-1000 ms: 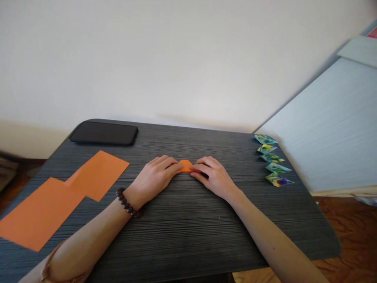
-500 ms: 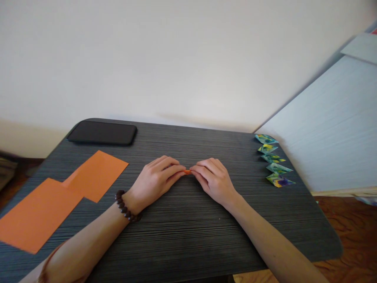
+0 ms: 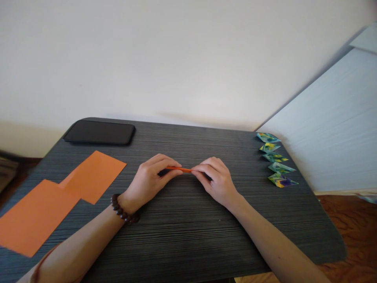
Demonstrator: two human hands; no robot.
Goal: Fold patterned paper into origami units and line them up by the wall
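Orange folded strip (image 3: 178, 169) is being pinched at tabletop (image 3: 188, 236) centre: left hand (image 3: 149, 181) closed on its 9 o'clock end, right hand (image 3: 216, 180) on its 3 o'clock end. Crease is best being pressed flat with edges kept aligned.

Two hands, the left hand (image 3: 147, 181) and right hand (image 3: 216, 181), pinch one folded orange strip (image 3: 178, 169) between their fingertips, with two orange paper sheets (image 3: 59, 192) and one black phone (image 3: 99, 132) left of the fingers, and five patterned folded pieces (image 3: 275, 159) to their right.
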